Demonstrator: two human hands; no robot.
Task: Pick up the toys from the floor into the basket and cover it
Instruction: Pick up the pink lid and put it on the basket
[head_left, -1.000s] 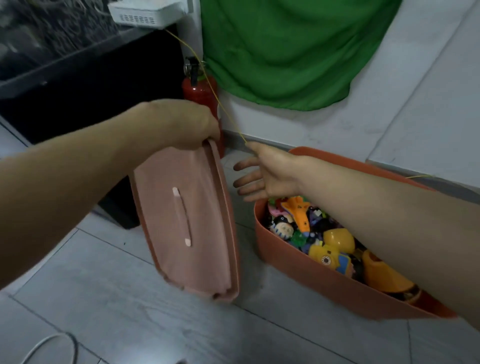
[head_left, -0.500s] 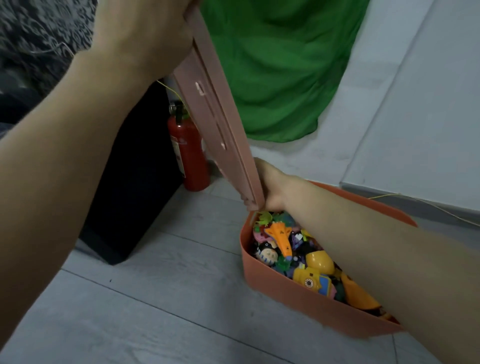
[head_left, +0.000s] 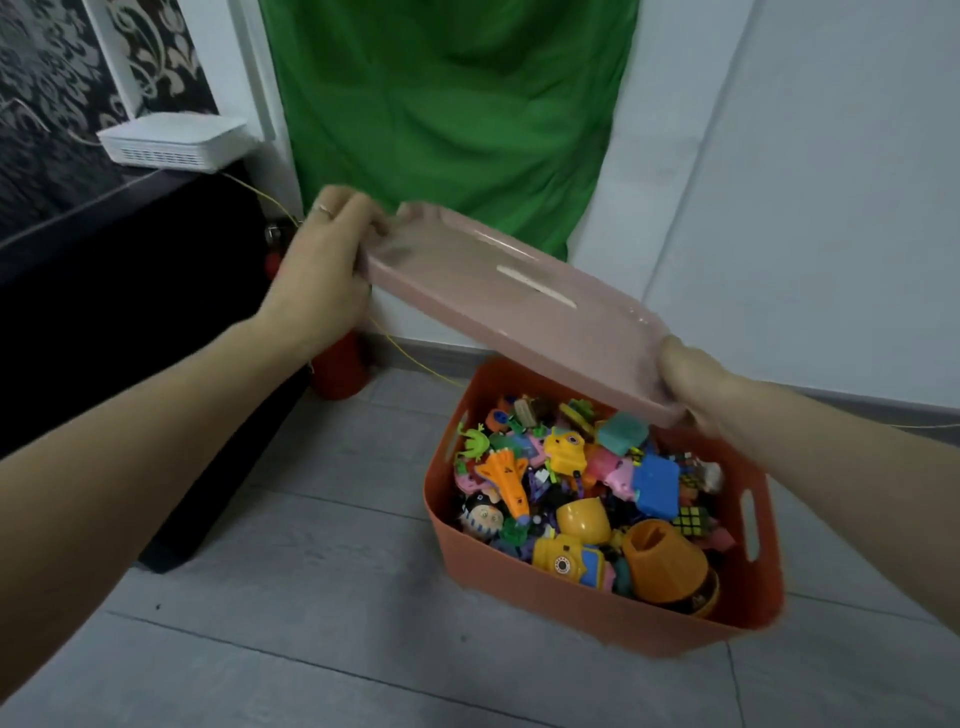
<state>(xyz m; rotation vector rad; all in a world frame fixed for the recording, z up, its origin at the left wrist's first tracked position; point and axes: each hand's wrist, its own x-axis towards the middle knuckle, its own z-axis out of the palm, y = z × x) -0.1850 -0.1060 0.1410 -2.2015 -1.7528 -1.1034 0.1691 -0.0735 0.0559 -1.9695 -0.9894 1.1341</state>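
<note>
Holding the pink lid at mid-frame, my left hand grips its far end and my right hand pinches the near corner. It hangs tilted above the orange basket of toys at lower right. I should level it, line its corners up with the rim, then press down evenly.

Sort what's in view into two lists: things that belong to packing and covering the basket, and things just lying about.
Part of the job:
pink lid, held by left hand and right hand
orange basket
toys inside it

Just lying about:
green cloth
white box
red extinguisher
yellow cord
</note>
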